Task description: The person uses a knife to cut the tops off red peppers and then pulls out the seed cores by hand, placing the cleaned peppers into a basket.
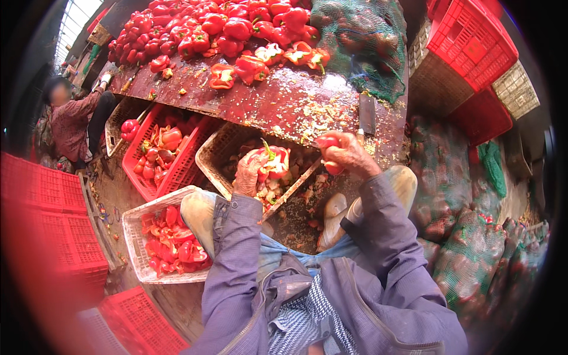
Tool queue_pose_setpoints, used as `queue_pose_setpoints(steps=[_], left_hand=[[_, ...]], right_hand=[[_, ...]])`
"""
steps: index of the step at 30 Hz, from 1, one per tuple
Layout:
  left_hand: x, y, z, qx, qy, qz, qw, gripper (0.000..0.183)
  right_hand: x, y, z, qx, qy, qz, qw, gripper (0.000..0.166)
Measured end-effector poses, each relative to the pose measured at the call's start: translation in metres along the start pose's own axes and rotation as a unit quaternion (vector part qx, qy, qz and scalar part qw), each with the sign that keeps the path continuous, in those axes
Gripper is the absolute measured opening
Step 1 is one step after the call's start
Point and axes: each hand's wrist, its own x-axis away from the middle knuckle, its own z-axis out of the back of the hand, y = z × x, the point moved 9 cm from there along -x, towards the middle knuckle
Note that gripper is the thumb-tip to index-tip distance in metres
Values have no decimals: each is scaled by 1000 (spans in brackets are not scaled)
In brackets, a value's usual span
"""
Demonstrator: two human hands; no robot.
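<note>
My left hand [248, 174] holds a cut red bell pepper [280, 163], its pale inside showing and its green stem pointing up. Below it is a cream plastic crate [207, 153] with pepper cores and scraps inside. Red pepper flesh [327, 142] is gripped in my right hand [352, 154], near the table's front edge. A small thin thing juts from its fingertips on the left; I cannot tell what it is. Just beyond that hand, a cleaver [367, 114] lies on the dark red table [284, 102], its handle partly hidden.
Whole and halved red peppers [213, 26] are heaped on the table beside a green mesh sack [361, 35]. At left stand a red crate [153, 188] and a white crate [133, 222] of cut peppers. Filled mesh sacks [470, 253] line the right. A person [75, 115] sits at far left.
</note>
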Motion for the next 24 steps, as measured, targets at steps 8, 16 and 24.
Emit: queue_pose_setpoints(steps=[8,16,24], left_hand=[[-5,-21,4,141,41,13,989,36],[-11,-27,-13,130,1,1,991,38],[4,15,-36,271,-121,-43,954,48]], right_hand=[[-59,21,29,649,120,176,731,38],[-60,-57,-69,253,114,152,949,27],[-36,-123,-181,373,15,349,859,42]])
